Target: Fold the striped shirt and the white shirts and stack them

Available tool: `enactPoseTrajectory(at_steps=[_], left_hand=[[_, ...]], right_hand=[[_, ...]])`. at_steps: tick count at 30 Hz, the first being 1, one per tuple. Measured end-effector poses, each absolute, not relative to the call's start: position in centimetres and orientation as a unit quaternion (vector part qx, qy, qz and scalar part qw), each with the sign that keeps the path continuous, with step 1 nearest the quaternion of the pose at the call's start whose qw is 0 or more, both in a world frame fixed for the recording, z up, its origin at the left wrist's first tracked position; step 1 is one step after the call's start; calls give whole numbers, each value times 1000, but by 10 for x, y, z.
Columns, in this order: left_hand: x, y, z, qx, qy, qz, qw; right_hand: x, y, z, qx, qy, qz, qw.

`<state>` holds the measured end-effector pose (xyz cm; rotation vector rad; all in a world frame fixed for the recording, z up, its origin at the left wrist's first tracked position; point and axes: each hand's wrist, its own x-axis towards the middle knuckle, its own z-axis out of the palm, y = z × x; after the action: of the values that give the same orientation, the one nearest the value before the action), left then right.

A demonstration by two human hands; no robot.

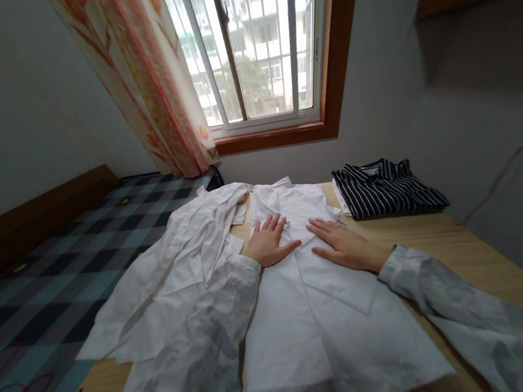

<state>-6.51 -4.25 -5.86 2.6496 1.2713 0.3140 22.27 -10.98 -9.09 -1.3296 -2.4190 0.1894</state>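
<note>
While my left hand (269, 242) and right hand (344, 245) press flat, fingers spread, gripping nothing, the white shirt (325, 312) runs lengthwise away from me, collar toward the window (250, 52).

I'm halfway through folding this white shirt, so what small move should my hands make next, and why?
Probably slide both hands outward to smooth it: the left hand and right hand lie flat, near each other, on the white shirt, and its left part still lies bunched toward the bed.
</note>
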Motion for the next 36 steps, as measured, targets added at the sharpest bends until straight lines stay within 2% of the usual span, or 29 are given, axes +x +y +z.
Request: enactPoseTrajectory(at_steps=[10, 17, 21, 27, 36], left_hand=[[-77, -39, -8, 937, 278, 126, 170], [-99, -33, 10, 865, 499, -16, 52], [-112, -28, 9, 854, 509, -42, 100], [-107, -29, 2, 849, 498, -4, 179], [-138, -12, 16, 809, 512, -29, 286]], right_hand=[[243, -83, -100, -529, -835, 30, 149], [249, -64, -106, -549, -822, 15, 151], [249, -63, -107, -549, -820, 11, 158], [250, -63, -108, -548, -821, 11, 162], [250, -66, -104, -552, -819, 16, 155]])
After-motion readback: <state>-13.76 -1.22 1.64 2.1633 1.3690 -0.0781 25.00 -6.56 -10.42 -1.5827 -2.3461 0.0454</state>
